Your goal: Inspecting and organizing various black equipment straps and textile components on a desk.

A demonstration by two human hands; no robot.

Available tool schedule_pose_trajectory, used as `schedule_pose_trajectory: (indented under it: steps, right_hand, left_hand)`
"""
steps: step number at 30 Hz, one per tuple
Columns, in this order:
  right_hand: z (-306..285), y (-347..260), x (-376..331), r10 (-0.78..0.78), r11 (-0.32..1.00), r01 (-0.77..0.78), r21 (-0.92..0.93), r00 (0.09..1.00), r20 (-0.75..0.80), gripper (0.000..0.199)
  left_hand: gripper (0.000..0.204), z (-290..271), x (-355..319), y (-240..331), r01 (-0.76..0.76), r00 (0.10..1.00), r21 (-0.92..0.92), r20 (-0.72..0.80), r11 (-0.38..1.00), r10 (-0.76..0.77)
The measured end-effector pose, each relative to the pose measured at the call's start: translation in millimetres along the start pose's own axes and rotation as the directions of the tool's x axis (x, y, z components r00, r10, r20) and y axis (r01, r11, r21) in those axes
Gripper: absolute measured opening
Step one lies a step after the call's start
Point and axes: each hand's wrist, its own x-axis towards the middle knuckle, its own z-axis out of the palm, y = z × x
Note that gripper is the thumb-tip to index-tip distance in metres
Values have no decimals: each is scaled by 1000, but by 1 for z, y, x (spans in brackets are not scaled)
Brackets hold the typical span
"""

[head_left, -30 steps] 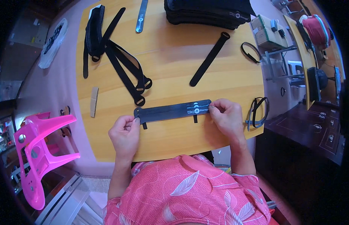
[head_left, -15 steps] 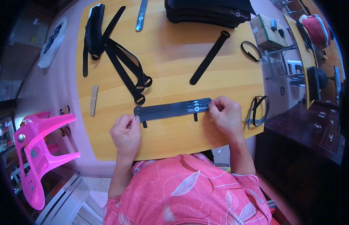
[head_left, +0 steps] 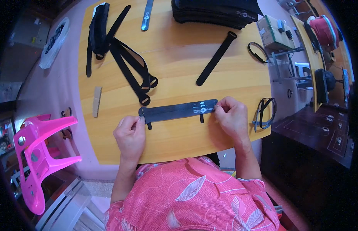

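A flat dark strip [head_left: 169,111] with rounded ends and white print lies stretched level above the near part of the table [head_left: 179,140]. My left hand [head_left: 129,135] pinches its left end between thumb and forefinger. At the right end, my right hand [head_left: 232,116] grips it in the same way. Two short black tabs stick out below the strip's lower edge. Beyond it are several black straps with slotted round ends [head_left: 127,69], lying crossed over one another. A single black strap [head_left: 216,58] rests slantwise farther right.
A thick stack of black pieces [head_left: 215,13] sits at the far edge. Looped bands [head_left: 265,113] and a black ring strap [head_left: 257,52] lie along the right side. A small tan strip [head_left: 97,101] is at left, with a pink stool [head_left: 40,154] beside the table.
My hands keep hold of both ends of the strip. Hardly anything has moved; the far things sit very slightly to the right and higher in view.
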Motion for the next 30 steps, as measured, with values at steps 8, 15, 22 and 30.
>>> schedule_pose_trajectory:
  steps: [8, 15, 22, 30]
  right_hand:
    - [5, 0, -2, -11, 1000, 11, -16, 1000, -20, 10]
    - [5, 0, -1, -20, 995, 15, -100, 998, -56, 8]
    - [4, -12, -1, -60, 972, 51, -228, 998, -31, 16]
    - [-3, -10, -3, -76, 963, 65, -262, 997, -30, 19]
  left_hand:
    - [8, 0, -1, -1, -26, 1000, 5, -7, 1000, 26]
    - [9, -1, 2, 3, -43, 999, 28, 5, 999, 42]
    - [21, -13, 2, 7, -104, 994, 329, -3, 939, 111]
    - [29, -28, 4, -3, -100, 994, 330, 79, 939, 78]
